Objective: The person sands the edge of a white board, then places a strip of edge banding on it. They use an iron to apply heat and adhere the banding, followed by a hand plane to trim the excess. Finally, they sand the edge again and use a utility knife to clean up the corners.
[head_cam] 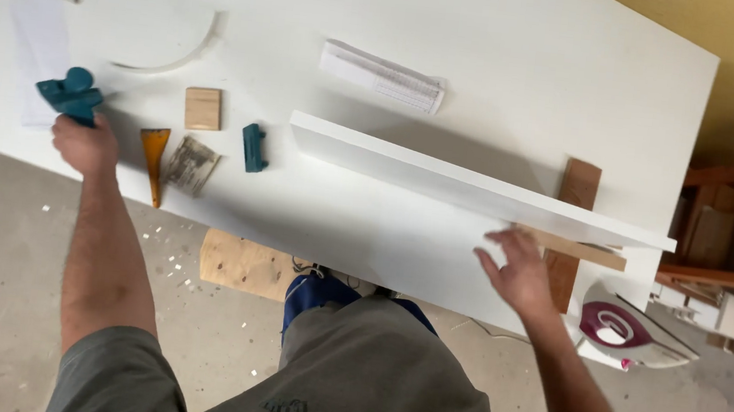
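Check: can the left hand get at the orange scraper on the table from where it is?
Probably yes. The left hand is shut on a teal tool, so it would have to free up first, but the orange scraper lies uncovered right beside it, nothing between.

Your left hand (pixel 87 145) grips a teal tool (pixel 72 93); a smaller teal piece (pixel 253 148) lies nearby. The bench (pixel 510 57) and the long board (pixel 469 185) are plain white. You see a pale wooden block (pixel 203 108), an orange scraper (pixel 154 161), and a white-and-magenta iron (pixel 627 329).
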